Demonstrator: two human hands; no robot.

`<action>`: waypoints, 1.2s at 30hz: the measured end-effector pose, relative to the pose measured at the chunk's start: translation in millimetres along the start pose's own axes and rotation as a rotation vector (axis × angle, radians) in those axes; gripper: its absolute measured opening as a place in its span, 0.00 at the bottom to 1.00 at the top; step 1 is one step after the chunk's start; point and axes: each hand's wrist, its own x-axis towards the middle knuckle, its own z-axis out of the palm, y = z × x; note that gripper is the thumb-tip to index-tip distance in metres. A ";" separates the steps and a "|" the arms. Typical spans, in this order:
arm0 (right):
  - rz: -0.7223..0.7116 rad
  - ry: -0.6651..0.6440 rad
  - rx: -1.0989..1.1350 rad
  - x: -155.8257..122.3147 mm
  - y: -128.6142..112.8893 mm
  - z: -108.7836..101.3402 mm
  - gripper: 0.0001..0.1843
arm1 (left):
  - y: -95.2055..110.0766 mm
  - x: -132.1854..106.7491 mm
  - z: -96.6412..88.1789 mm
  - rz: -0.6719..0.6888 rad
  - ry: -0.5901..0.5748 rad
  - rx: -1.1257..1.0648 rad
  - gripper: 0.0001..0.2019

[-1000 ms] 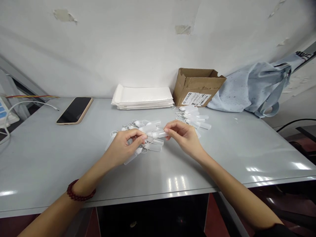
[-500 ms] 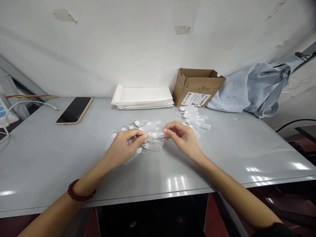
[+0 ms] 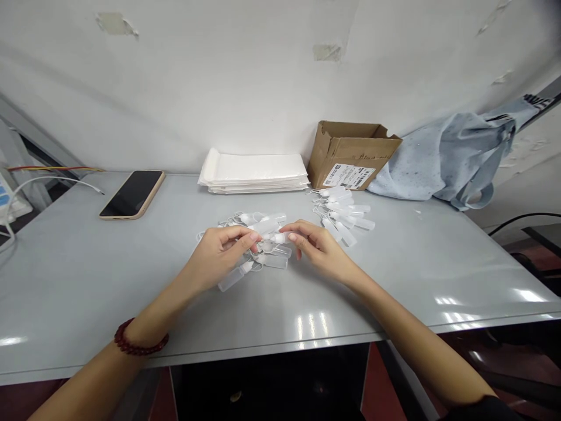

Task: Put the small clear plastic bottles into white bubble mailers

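My left hand pinches the nozzle end of a small bottle, held over the middle of the table, above a loose pile of bottles. My right hand has thumb and forefinger at the bottle's other end, though I cannot tell whether they grip it. A second cluster of bottles lies nearer the back edge, just before an open cardboard box. White packets are stacked along that edge; a phone lies toward the back left corner.
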 end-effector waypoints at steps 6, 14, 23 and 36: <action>0.008 0.024 -0.006 0.3 1.0 2.3 0.15 | 1.3 -0.4 0.6 0.046 -0.049 -0.042 0.12; -0.019 -0.005 -0.047 -2.7 0.1 5.5 0.14 | 0.3 -1.1 1.4 0.077 -0.067 -0.035 0.12; -0.105 -0.025 -0.127 -3.7 -2.9 5.9 0.12 | 0.2 -2.9 4.7 0.071 -0.088 -0.018 0.12; -0.165 -0.026 -0.154 -5.8 -2.8 7.3 0.10 | -0.6 -3.6 6.2 0.101 -0.108 -0.011 0.11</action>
